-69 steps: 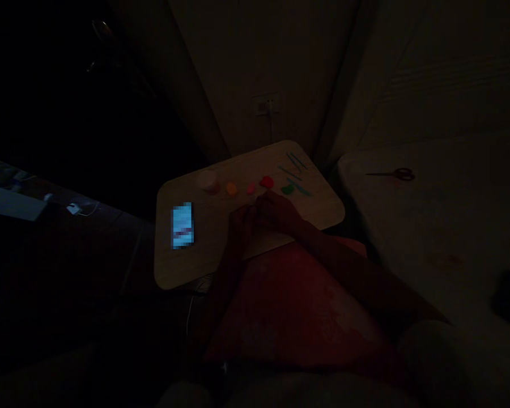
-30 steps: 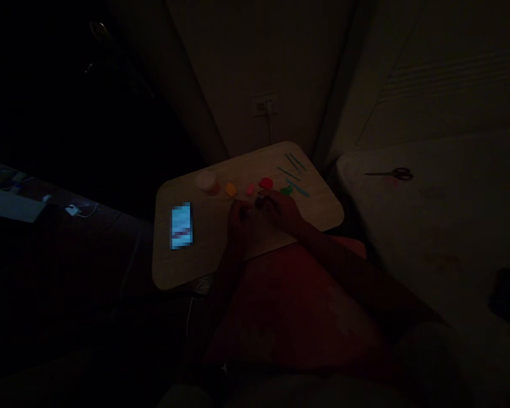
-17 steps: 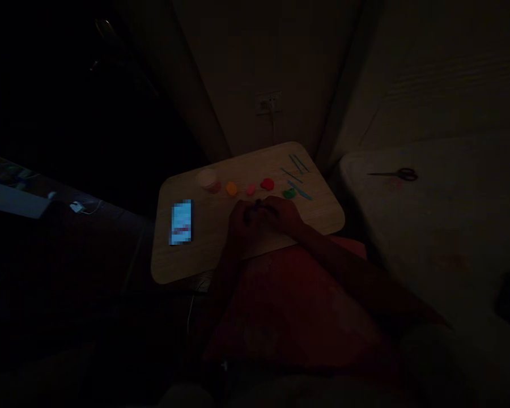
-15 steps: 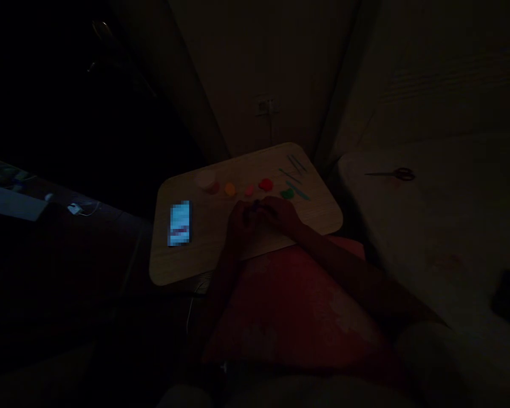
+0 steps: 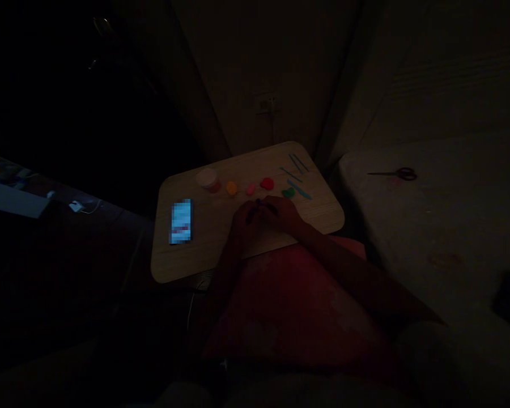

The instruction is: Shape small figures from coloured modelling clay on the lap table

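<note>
The scene is very dark. My left hand [image 5: 242,221] and my right hand [image 5: 283,214] meet over a small wooden lap table [image 5: 221,249], fingers curled together around something small I cannot make out. Just beyond them lies a row of clay lumps: orange [image 5: 232,188], pink [image 5: 250,189], red [image 5: 267,183] and green [image 5: 288,193]. A small white pot [image 5: 207,179] stands left of the orange lump. Thin teal sticks [image 5: 298,164] lie at the table's far right.
A lit phone [image 5: 181,221] lies on the table's left part. Scissors [image 5: 397,173] rest on the pale bed surface to the right. A red cushion [image 5: 289,306] covers my lap. A wall socket [image 5: 266,104] with a cable sits behind the table.
Both hands stay joined near the table's middle, with only small finger movements. The view shifts slightly and the picture has darkened.
</note>
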### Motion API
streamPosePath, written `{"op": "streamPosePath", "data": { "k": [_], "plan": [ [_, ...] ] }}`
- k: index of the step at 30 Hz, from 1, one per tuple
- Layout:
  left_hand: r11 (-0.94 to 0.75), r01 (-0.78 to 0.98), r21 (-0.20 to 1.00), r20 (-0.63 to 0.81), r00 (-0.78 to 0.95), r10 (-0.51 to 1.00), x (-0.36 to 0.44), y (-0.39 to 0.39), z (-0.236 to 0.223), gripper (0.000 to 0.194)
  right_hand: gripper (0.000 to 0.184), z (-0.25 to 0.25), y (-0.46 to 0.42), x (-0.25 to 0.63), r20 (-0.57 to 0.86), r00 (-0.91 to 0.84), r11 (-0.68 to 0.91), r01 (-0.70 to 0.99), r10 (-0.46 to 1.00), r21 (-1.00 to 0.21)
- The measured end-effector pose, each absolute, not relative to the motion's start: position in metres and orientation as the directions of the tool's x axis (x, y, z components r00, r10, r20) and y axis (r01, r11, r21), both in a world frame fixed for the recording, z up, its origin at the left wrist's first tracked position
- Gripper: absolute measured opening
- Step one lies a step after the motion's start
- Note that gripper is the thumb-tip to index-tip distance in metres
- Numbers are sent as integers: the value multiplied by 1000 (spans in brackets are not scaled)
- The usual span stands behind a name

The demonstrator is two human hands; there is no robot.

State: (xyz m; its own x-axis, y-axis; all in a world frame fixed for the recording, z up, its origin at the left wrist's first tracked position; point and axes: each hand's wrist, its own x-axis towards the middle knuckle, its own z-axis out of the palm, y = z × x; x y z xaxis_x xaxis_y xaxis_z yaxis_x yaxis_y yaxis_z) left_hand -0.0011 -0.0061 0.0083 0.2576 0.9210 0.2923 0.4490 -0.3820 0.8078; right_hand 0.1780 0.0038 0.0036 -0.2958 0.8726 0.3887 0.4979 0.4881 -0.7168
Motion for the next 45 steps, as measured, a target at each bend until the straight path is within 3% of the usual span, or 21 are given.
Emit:
{"op": "streamPosePath", "data": {
  "k": [29,37,45],
  "plan": [
    [-328,366,871,261,222,940,18,1,5,15,27,4,12,195,396,-258,472,454,881,-756],
    [-324,404,855,249,226,942,18,0,7,15,26,3,12,194,383,-236,450,461,893,-765],
    [-420,419,805,315,298,901,13,-2,3,14,31,5,10,191,356,-335,482,459,872,-746]
  ]
}}
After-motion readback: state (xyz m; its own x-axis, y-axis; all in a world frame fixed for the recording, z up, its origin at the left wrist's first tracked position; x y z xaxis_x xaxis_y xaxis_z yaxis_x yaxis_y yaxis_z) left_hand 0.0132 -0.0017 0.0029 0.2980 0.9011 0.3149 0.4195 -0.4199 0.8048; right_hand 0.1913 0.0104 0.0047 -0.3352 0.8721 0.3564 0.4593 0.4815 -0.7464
